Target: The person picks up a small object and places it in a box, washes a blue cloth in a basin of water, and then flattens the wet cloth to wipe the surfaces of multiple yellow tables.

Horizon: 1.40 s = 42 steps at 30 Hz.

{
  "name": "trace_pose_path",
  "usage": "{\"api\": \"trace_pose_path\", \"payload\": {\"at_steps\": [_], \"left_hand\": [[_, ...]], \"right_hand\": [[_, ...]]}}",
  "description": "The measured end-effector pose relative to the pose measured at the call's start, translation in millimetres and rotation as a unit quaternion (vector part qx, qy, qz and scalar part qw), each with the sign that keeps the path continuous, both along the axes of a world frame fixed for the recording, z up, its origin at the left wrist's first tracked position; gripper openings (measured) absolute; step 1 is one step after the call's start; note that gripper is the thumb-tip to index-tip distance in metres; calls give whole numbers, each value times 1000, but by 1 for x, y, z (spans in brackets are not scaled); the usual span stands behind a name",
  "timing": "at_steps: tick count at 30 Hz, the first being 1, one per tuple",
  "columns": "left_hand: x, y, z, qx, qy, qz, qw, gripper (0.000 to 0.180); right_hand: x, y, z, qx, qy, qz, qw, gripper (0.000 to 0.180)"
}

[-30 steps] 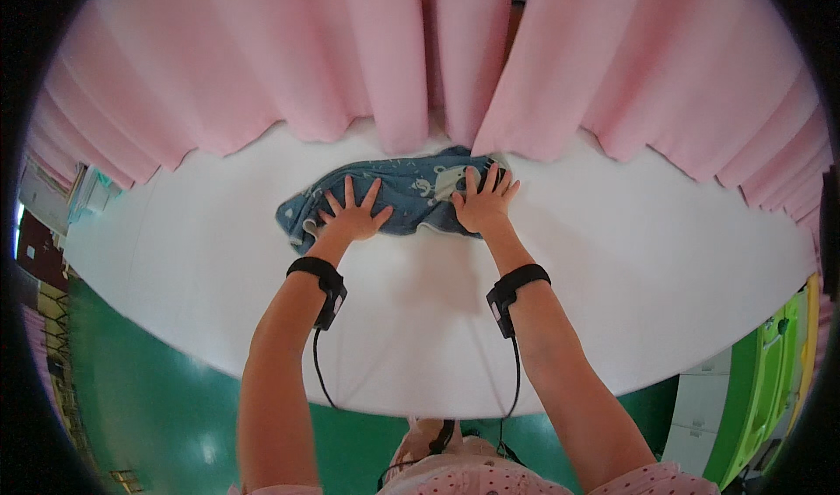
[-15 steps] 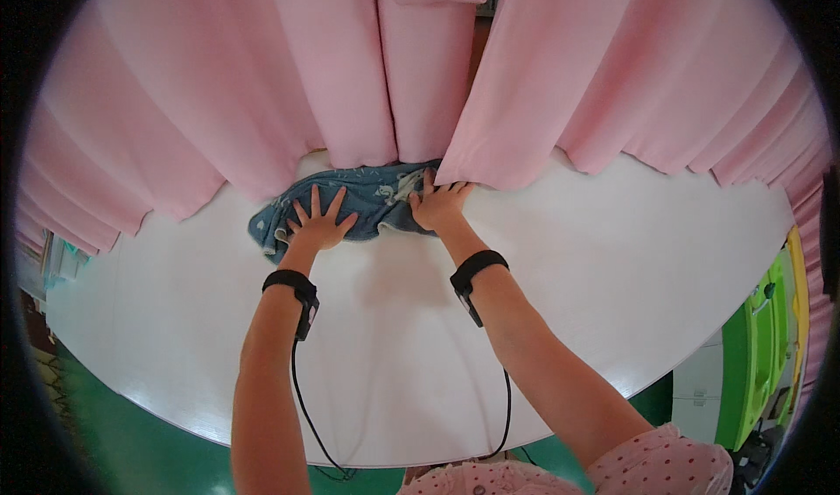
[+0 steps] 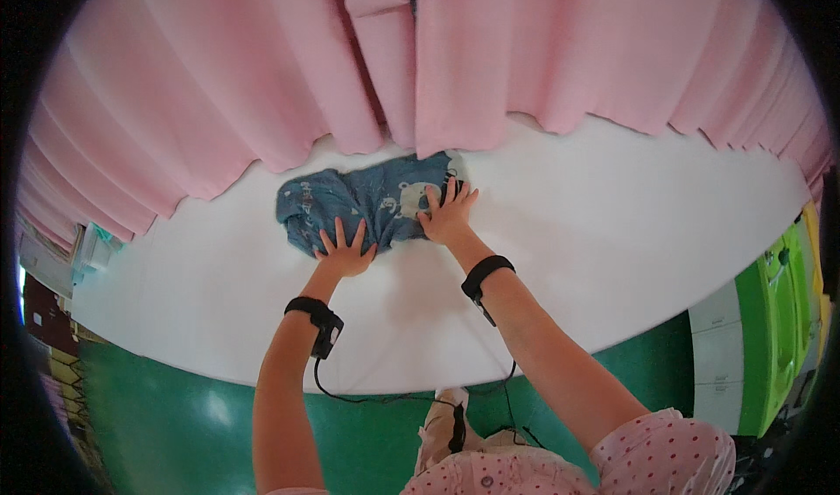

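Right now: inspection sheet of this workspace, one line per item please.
Surface: white table, rounded front edge, bare apart from the cloth.
Job's things: blue cloth with a pale bear print, lying rumpled and partly flattened near the far edge.
Clutter: nothing seen.
Grips: left hand flat, fingers spread, on the cloth's near edge; right hand flat on its right end. Neither closes on anything.
Cables: black wristband on each wrist, thin black leads running back toward the body.
Surroundings: pink curtain hanging behind the table, green floor below, green and white cabinet at right.
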<state>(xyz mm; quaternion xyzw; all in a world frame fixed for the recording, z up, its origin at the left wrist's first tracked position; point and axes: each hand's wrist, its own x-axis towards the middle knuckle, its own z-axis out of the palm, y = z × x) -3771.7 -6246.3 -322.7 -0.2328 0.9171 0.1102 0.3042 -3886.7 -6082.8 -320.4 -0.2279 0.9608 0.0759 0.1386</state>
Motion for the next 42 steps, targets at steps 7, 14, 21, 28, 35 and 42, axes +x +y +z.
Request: {"api": "trace_pose_path", "payload": {"at_steps": [7, 14, 21, 28, 35, 42], "left_hand": [[43, 20, 3, -17, 35, -53, 998, 70], [39, 23, 1, 36, 63, -107, 992, 74], [41, -23, -5, 89, 146, -170, 971, 67], [58, -96, 40, 95, 190, -134, 968, 54], [52, -41, 103, 16, 105, -178, 978, 77], [-1, -39, 103, -78, 145, -203, 965, 81]], "right_hand": [[66, 14, 1, -20, 81, -6, 996, 61], [101, 6, -8, -33, 158, -29, 987, 60], [81, 43, 27, -24, 109, -140, 984, 63], [64, 16, 63, 5, -5, -218, 976, 71], [18, 66, 133, -60, -188, -74, 978, 79], [10, 63, 155, 30, -155, -29, 987, 85]]}}
